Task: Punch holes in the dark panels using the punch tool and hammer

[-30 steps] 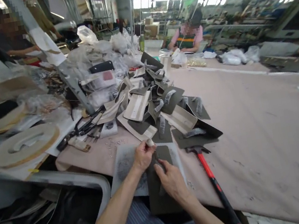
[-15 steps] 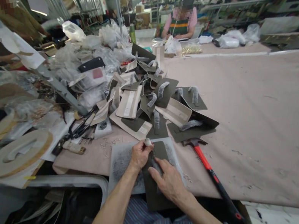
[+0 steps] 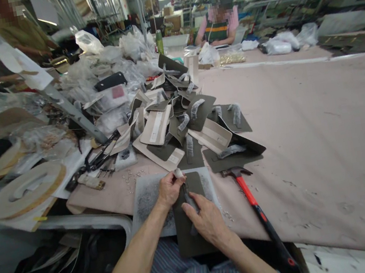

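Observation:
A dark olive panel lies over a scuffed pale board at the table's front edge. Down its middle runs a plastic-wrapped handle. At the panel's top, my left hand is closed in a pinch by the handle's upper end; what sits between its fingertips is hidden. A whitish wrap shows at one fingertip. My right hand holds the handle lower down between thumb and forefinger. To the right lies a hammer with a red and black grip.
Behind the board is a heap of similar panels. Left of it lie hand tools, a tape roll, plastic bags and a slanted metal post. A bin stands at lower left. Another person sits across the table.
Both hands keep nearly the same grip on the panel and handle. The view has shifted slightly; at upper left another person's posture differs a little.

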`<state>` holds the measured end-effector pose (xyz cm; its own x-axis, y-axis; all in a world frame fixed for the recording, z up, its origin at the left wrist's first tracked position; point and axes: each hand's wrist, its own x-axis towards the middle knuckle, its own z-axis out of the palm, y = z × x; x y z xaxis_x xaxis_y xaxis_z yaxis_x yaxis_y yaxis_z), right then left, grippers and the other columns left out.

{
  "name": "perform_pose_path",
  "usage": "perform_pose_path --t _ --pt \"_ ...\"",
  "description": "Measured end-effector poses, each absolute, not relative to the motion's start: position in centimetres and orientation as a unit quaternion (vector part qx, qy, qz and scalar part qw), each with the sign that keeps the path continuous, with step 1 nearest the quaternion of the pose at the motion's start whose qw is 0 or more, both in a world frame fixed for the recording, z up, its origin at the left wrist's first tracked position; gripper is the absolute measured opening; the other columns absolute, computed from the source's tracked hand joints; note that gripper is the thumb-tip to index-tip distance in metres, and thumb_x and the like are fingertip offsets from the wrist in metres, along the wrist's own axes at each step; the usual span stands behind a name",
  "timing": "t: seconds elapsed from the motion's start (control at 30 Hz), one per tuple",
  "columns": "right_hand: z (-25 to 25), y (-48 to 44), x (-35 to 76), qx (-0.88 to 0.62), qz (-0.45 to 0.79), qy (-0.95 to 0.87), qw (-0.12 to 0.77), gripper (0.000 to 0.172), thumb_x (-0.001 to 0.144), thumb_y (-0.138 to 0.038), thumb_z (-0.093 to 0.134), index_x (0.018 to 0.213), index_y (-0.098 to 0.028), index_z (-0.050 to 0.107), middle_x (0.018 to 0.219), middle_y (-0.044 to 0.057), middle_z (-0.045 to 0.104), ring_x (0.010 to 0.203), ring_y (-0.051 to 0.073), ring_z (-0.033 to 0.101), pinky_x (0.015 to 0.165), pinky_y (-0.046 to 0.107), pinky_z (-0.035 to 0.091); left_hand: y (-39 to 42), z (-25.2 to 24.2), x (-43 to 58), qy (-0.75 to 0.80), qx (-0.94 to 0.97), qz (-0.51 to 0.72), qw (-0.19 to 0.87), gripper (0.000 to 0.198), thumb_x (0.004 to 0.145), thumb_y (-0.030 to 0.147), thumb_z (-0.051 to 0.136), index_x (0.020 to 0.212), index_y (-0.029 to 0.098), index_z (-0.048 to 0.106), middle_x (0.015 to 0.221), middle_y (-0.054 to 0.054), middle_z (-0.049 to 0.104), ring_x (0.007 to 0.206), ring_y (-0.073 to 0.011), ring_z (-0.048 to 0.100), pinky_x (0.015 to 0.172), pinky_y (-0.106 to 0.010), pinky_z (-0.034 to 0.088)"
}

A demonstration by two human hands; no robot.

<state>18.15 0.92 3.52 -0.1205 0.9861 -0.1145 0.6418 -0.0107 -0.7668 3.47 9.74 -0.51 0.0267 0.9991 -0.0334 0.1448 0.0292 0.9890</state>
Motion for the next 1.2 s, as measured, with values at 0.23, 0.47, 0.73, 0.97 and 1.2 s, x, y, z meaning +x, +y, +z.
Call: perform_pose_path --t 0.23,0.47,0.73,0.97,1.2 --pt "3.7 0.7 18.7 -0.613 0.361 -0.656 0.253 0.049 0.096 -0.046 0.045 0.129 -0.013 0.06 0.12 0.015 0.067 0.11 0.027 0.064 0.096 0.038 0.047 9.5 -0.5 3.6 0.533 0.583 0.435 0.432 0.019 0.082 0.032 0.064 0.092 0.017 0.068 0.086 -0.003 0.073 0.081 -0.0179 0.067 0.076 -0.026 0.051" --pt "2.7 0.8 29.2 -0.758 0.063 -0.625 0.175 0.045 0.092 -0.043 0.05 0.122 -0.011 0.057 0.117 0.021 0.06 0.108 0.032 0.056 0.092 0.044 0.044 8.9 -0.7 3.8 0.521 0.65 0.422 0.358 0.01 0.081 0.019 0.063 0.089 0.017 0.068 0.082 -0.002 0.07 0.076 -0.0168 0.063 0.075 -0.026 0.049" --pt "2.6 -1.5 33.3 -0.766 0.457 -0.42 0.167 0.016 0.081 -0.034 0.055 0.074 -0.023 0.045 0.065 -0.001 0.046 0.057 0.015 0.048 0.055 0.028 0.043 9.4 -0.5 3.6 0.528 0.625 0.418 0.395 0.008 0.08 0.018 0.063 0.086 0.017 0.069 0.081 -0.001 0.07 0.078 -0.0173 0.064 0.078 -0.027 0.049" --pt "10.3 -0.3 26.9 -0.686 0.436 -0.488 0.318 0.041 0.092 -0.062 0.036 0.084 -0.023 0.047 0.06 -0.004 0.044 0.045 0.012 0.038 0.043 0.024 0.03 9.1 -0.6 3.7 0.505 0.664 0.408 0.372 0.009 0.081 0.018 0.059 0.083 0.018 0.068 0.078 -0.001 0.068 0.076 -0.0169 0.062 0.074 -0.027 0.047" --pt "13.7 3.1 24.9 -0.614 0.175 -0.763 0.102 0.026 0.097 -0.038 0.038 0.081 -0.021 0.05 0.058 -0.001 0.05 0.046 0.011 0.037 0.05 0.029 0.018 8.8 -0.3 3.8 0.512 0.67 0.401 0.358 0.009 0.081 0.016 0.056 0.078 0.018 0.065 0.074 0.0 0.067 0.07 -0.0162 0.06 0.069 -0.026 0.044"
